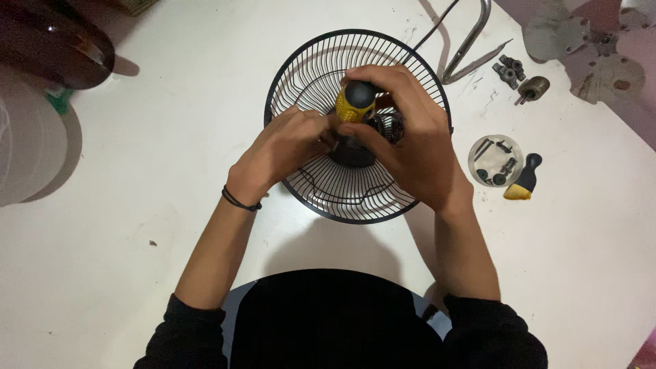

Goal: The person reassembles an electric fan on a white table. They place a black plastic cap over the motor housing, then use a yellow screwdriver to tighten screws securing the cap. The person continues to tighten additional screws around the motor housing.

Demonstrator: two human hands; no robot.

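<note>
A round black wire fan guard lies on the white table with a dark motor hub at its middle. My right hand grips a screwdriver with a yellow and black handle, held upright over the hub. My left hand is closed at the hub's left side, fingertips pinched against the part under the screwdriver. What the fingers hold there is hidden. A black band circles my left wrist.
A small round dish with screws and a black and yellow short brush lie right of the guard. Small metal parts and a bent metal tube sit at upper right. A dark glossy object is at upper left.
</note>
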